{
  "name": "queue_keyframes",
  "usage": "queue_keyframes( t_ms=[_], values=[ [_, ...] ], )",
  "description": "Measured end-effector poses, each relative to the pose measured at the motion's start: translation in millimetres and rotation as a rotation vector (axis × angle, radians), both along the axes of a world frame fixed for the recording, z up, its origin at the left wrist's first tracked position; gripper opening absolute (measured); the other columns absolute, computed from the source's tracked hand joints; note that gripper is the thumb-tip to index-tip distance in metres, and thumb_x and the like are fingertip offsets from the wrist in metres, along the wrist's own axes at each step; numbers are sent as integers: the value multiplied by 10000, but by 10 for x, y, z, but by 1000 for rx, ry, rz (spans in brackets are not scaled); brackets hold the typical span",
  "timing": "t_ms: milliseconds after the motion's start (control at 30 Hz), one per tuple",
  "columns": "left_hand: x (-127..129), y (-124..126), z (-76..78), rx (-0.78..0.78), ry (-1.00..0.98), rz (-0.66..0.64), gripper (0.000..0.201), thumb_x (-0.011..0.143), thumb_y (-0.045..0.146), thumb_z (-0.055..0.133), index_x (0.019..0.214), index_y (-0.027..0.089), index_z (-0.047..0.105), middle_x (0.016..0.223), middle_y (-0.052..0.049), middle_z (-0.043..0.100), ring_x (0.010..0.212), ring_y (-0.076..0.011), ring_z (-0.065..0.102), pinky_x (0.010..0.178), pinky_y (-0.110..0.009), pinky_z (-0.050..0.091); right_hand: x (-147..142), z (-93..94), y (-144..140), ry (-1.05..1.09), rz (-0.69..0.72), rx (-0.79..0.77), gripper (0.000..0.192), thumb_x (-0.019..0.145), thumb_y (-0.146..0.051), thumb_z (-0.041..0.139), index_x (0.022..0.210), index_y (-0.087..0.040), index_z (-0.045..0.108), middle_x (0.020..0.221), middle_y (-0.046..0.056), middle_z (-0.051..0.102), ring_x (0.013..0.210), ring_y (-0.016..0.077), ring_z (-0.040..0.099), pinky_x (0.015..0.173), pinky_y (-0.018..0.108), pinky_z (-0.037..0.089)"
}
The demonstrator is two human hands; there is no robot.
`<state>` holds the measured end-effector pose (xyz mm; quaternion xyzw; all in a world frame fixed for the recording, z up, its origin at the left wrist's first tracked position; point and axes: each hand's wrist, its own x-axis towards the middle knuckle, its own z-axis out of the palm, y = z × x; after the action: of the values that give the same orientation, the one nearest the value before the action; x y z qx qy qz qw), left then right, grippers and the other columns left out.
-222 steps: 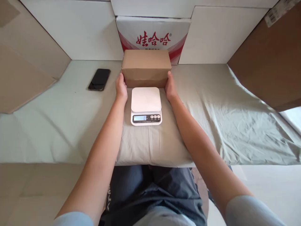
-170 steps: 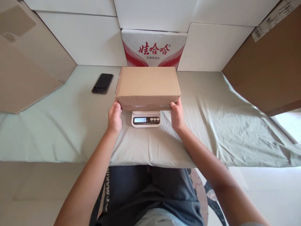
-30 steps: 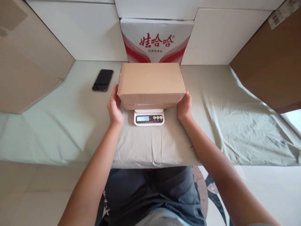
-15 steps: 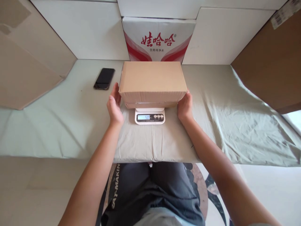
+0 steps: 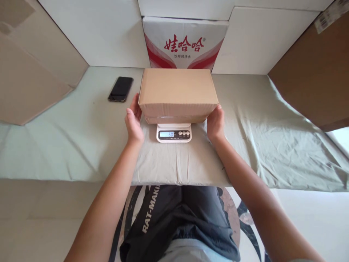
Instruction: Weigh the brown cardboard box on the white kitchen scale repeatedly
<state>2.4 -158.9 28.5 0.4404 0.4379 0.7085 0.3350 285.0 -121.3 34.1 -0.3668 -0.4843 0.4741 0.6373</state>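
Centrally, cardboard box [image 5: 177, 94] lay long axis left-right on scale [image 5: 173, 133]; left hand [image 5: 133, 122] and right hand [image 5: 215, 122] flanked its ends, each grip open, palms inward.

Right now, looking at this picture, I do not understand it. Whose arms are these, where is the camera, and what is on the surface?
The camera sits on a person's head and looks down, so the arms are that person's own. The left hand and right hand rest open against the two ends of a brown cardboard box. The box stands on a small white kitchen scale; its display seems to read 50. The scale sits on a grey-green cloth. A black phone lies to the left, and a red-and-white carton stands behind.
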Motion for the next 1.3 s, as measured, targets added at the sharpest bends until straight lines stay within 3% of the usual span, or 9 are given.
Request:
queue_keyframes(
  t_ms=[267, 467, 600, 867, 1300],
  values=[
    [105, -89, 67, -33, 52, 12, 817, 875, 875, 404, 1374, 288, 679, 1523, -62, 649, 1514, -285, 515, 1264, -413, 426, -58, 124, -108, -23, 0, 46, 630, 871, -798, 487, 1254, -341, 690, 1487, -21, 669, 1615, 282, 391, 1384, 487, 303],
    [115, -81, 67, 64, 0, -30, 728, 918, 806, 442, 1333, 273, 713, 1513, -96, 660, 1475, -290, 562, 1265, -444, 418, -146, 284, -277, -68, 15, 67, 513, 928, -722, 454, 1127, -337, 728, 1335, 3, 733, 1574, 283, 446, 1353, 448, 349],
    [121, -70, 46, 59, 20, -30, 757, 902, 829, 443, 1318, 259, 716, 1480, -114, 679, 1476, -305, 562, 1238, -436, 439, -166, 316, -310, -88, 23, 46, 515, 933, -712, 436, 1167, -344, 709, 1358, -1, 718, 1566, 280, 448, 1350, 446, 352],
    [133, -43, 28, 54, 57, -19, 769, 910, 834, 420, 1304, 246, 721, 1407, -116, 722, 1470, -306, 565, 1210, -413, 459, -171, 202, -189, -63, -9, 21, 527, 907, -704, 448, 1223, -358, 689, 1381, -8, 710, 1574, 281, 428, 1368, 457, 307],
    [116, -35, -35, 77, 74, -3, 648, 958, 738, 474, 1269, 232, 731, 1335, -117, 746, 1400, -289, 623, 1175, -397, 486, -222, 209, -231, -53, 2, 22, 590, 904, -725, 458, 1289, -332, 673, 1389, 10, 716, 1565, 287, 453, 1369, 463, 308]
  ],
)
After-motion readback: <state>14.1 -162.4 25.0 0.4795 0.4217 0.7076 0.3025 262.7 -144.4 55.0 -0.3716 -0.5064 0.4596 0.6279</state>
